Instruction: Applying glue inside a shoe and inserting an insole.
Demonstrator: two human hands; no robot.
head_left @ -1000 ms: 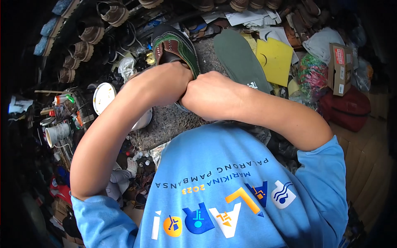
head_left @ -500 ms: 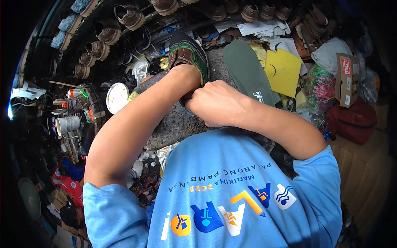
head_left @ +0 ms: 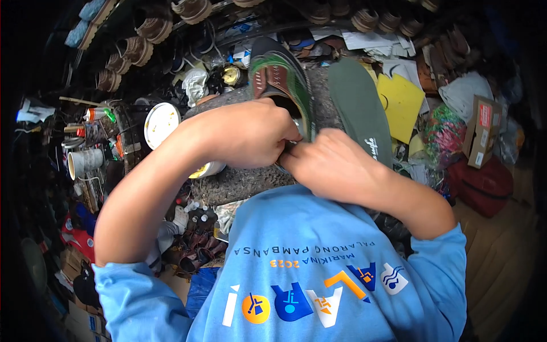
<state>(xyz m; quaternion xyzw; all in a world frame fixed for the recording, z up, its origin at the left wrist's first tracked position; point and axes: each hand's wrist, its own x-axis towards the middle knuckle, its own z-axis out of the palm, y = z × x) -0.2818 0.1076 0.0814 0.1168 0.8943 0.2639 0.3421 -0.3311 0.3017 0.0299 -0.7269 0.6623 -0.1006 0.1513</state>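
A green and brown shoe with a black toe (head_left: 279,74) lies on a dark, rough stone-like block (head_left: 250,185), its toe pointing away from me. My left hand (head_left: 253,130) is closed at the left of the shoe's opening, fingertips pinched at the heel end. Against it from the right, my right hand (head_left: 333,165) is closed on the heel. Both hands cover most of the heel, so their exact grip is hidden. Right of the shoe lies a dark green insole (head_left: 359,105) with white lettering.
A round white lid (head_left: 162,125) and a white tub (head_left: 209,169) sit left of the block. Yellow sheets (head_left: 401,105) and a brown box (head_left: 484,131) are at the right. Shoes (head_left: 154,25) stand on racks at the far side.
My left hand has come out of the shoe's opening and back toward me, to the heel. My right hand stays at the heel. The whole view has shifted slightly.
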